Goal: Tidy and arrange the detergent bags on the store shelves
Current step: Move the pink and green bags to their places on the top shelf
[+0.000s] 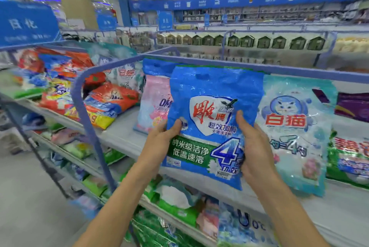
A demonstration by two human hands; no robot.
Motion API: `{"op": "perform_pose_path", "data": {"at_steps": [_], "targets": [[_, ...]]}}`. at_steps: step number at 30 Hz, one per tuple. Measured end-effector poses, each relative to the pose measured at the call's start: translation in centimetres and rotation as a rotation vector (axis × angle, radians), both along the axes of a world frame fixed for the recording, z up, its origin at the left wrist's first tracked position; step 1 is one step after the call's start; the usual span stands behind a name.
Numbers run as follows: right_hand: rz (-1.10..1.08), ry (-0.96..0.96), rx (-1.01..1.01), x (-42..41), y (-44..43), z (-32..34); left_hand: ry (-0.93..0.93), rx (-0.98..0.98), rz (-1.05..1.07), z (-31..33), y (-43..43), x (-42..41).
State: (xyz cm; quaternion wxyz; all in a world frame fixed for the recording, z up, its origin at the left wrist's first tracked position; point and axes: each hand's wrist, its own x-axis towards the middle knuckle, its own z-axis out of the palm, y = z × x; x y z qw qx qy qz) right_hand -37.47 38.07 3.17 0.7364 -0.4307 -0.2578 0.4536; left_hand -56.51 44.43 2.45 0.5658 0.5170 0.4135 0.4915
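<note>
A blue detergent bag with a white shield and red characters stands upright in front of me, over the top shelf. My left hand grips its lower left edge, thumb on the front. My right hand grips its lower right edge, thumb on the front. Directly behind it stands another blue bag. A pink bag leans to its left and a light-blue cat-logo bag stands to its right.
A blue rail runs along the back of the top shelf. Orange, red and yellow bags lie piled on the left section. A green bag and a purple pack sit at the right. Lower shelves hold more bags.
</note>
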Motion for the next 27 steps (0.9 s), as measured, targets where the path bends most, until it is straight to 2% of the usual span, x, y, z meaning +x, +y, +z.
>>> {"op": "perform_pose_path", "data": {"at_steps": [6,10,16,23,27], "targets": [[-0.039,-0.083,-0.013,-5.4,6.8,0.5,0.001,0.022,0.025,0.1,7.6,-4.5],[0.046,-0.306,-0.120,-8.0,9.3,-0.9,0.035,0.008,0.139,-1.8,11.1,-7.4],[0.137,-0.519,-0.259,-9.5,10.7,-3.0,0.104,0.044,0.231,-3.7,13.7,-8.7],[0.308,-0.662,-0.263,-9.6,11.7,-4.3,0.168,0.099,0.521,-3.1,17.5,-12.6],[0.208,-0.754,-0.303,-10.2,11.6,-4.3,0.292,0.097,0.659,-3.2,20.1,-14.8]]}}
